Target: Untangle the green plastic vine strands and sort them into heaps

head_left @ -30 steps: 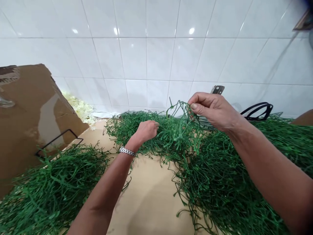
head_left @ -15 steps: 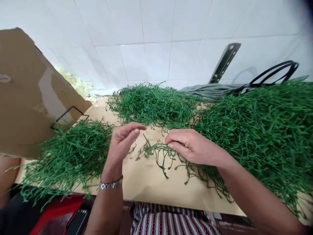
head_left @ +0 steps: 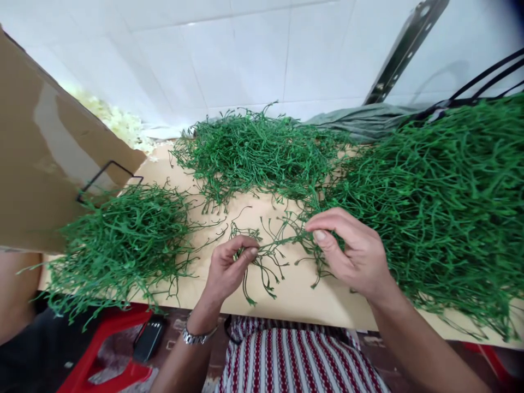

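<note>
My left hand (head_left: pixel 231 267) pinches a small bunch of thin green artificial-looking stems (head_left: pixel 268 275) between thumb and fingers, over the middle of the table. Loose ends with small tips hang and spread below that hand. From it, the strands run rightward to my right hand (head_left: pixel 356 254), whose thumb and index fingertips close loosely at their far end. The right hand's other fingers are curled and partly hidden. A large heap of the same stems (head_left: pixel 442 207) lies beside and behind my right hand. Another heap (head_left: pixel 262 150) is beyond both hands, and a third (head_left: pixel 126 245) lies left.
A cardboard box (head_left: pixel 36 164) with a black wire handle (head_left: pixel 106 172) stands left, near pale yellow pieces (head_left: pixel 118 117). Behind the table (head_left: pixel 295 303) are a tiled wall (head_left: pixel 245 54) and metal upright (head_left: pixel 405 52). A red stool (head_left: pixel 98 344) with a phone (head_left: pixel 149 338) is below left; another person's arm (head_left: pixel 16 295) shows.
My left hand, empty before, has come down and now pinches the stems. My right hand has shifted right, drawing the bunch out between the hands. The view has tilted lower.
</note>
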A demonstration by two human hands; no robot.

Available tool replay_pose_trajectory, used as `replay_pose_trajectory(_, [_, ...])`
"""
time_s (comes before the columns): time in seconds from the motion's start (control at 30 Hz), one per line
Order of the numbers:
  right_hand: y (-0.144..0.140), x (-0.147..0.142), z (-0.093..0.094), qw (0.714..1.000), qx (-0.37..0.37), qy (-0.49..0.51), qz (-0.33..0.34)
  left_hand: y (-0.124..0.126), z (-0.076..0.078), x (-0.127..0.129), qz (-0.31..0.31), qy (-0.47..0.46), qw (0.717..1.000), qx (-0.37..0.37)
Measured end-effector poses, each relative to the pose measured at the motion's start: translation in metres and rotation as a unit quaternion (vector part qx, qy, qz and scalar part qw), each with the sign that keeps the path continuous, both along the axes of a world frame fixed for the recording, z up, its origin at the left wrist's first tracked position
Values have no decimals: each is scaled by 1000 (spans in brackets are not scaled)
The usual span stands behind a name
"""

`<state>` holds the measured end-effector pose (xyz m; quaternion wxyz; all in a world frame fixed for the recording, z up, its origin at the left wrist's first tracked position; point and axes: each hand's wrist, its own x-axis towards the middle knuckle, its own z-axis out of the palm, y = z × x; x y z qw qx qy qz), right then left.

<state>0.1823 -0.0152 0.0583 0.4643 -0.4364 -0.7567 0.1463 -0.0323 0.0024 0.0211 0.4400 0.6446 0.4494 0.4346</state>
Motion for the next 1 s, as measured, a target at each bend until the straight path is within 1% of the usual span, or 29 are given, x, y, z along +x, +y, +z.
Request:
replay_pose_trajectory(0.07, [-5, 1, -7, 1000, -12, -17, 6, -3, -3, -2, 5, -18, 1000, -2])
replay_pose_trajectory(0.13, [-7, -1, -15, 998, -17, -59, 11, -5, -7, -2, 1, -43, 999, 10])
replay_pose_trajectory(0.23, [-7, -3, -25, 994, -10, -112, 3, -7, -12, -2, -21, -97, 994, 33])
replay_pose_trajectory(0.3, [-7, -2, -28, 992, 5, -124, 11, -8, -11, -4, -44, -88, 994, 40])
replay_pose_trajectory(0.33, [-7, -1, -27, 992, 14, -127, 16, -8, -7, -5, -54, -54, 996, 45])
replay_pose_trajectory(0.37, [-7, 0, -27, 991, 22, -133, 18, -10, -1, -6, -56, -2, 997, 58])
replay_pose_trajectory(0.4, [-7, 1, -25, 989, 28, -145, 18, -11, 6, -7, -46, 67, 993, 81])
replay_pose_trajectory(0.43, [-7, 1, -23, 986, 29, -161, 19, -13, 14, -6, -23, 142, 982, 119])
replay_pose_trajectory(0.47, [-8, 0, -22, 983, 28, -182, 20, -15, 21, -4, 7, 214, 962, 169])
replay_pose_trajectory(0.5, [-8, -1, -20, 979, 24, -203, 24, -16, 28, -1, 29, 273, 936, 221])
replay_pose_trajectory(0.53, [-8, -2, -19, 974, 20, -222, 29, -18, 33, 4, 32, 317, 910, 265])
replay_pose_trajectory(0.57, [-8, -4, -18, 971, 14, -237, 35, -19, 35, 9, 14, 345, 891, 295])
replay_pose_trajectory(0.6, [-8, -6, -18, 968, 8, -246, 40, -20, 35, 15, -20, 357, 881, 310])
replay_pose_trajectory(0.63, [-8, -7, -18, 967, 1, -250, 45, -20, 33, 20, -59, 356, 880, 309])
replay_pose_trajectory(0.67, [-8, -8, -18, 968, -7, -247, 50, -19, 29, 25, -90, 345, 886, 296])
replay_pose_trajectory(0.7, [-7, -8, -19, 969, -16, -239, 57, -18, 24, 29, -106, 327, 898, 277])
replay_pose_trajectory(0.8, [-6, -4, -23, 977, -48, -190, 80, -15, 12, 32, -96, 232, 946, 205])
replay_pose_trajectory(0.87, [-6, 0, -26, 982, -68, -148, 97, -13, 10, 30, -89, 155, 972, 151])
replay_pose_trajectory(0.9, [-6, 2, -28, 983, -78, -127, 104, -12, 10, 28, -89, 121, 981, 123])
replay_pose_trajectory(1.0, [-6, 5, -32, 986, -104, -70, 113, -10, 12, 24, -89, 52, 994, 47])
